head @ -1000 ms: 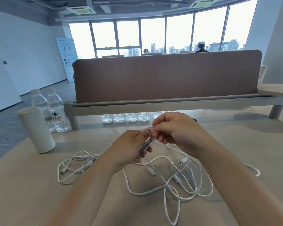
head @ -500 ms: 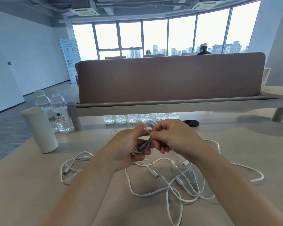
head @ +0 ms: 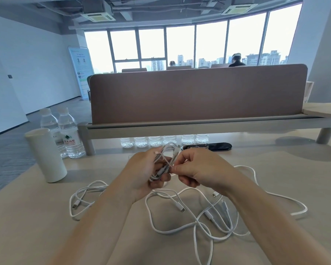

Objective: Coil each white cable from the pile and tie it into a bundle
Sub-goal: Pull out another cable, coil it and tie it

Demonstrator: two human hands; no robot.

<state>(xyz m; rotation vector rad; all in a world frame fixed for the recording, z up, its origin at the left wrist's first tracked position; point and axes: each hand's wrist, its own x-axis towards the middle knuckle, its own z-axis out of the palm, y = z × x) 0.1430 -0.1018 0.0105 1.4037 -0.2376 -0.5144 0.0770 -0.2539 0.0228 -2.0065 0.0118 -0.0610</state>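
Note:
A coiled white cable [head: 167,159] is held up above the table, between both hands. My left hand [head: 141,173] grips the coil, fingers curled round its lower part. My right hand [head: 195,169] pinches a strand of the same cable at the coil's right side. One plug end sticks up at the top of the coil. Below the hands a loose pile of white cables [head: 204,217] lies tangled on the light wooden table [head: 27,236], with several plug ends showing. More white cable [head: 84,197] loops to the left.
A white cylinder [head: 46,153] stands at the left, with two water bottles [head: 69,134] behind it. A brown desk divider [head: 195,92] on a raised rail crosses the back; small bottles and a black object [head: 218,146] lie under it. People sit far behind.
Both hands have stayed together on the coil. My right hand shifted from the coil's top to pinching a strand at its side, and the view tilted slightly.

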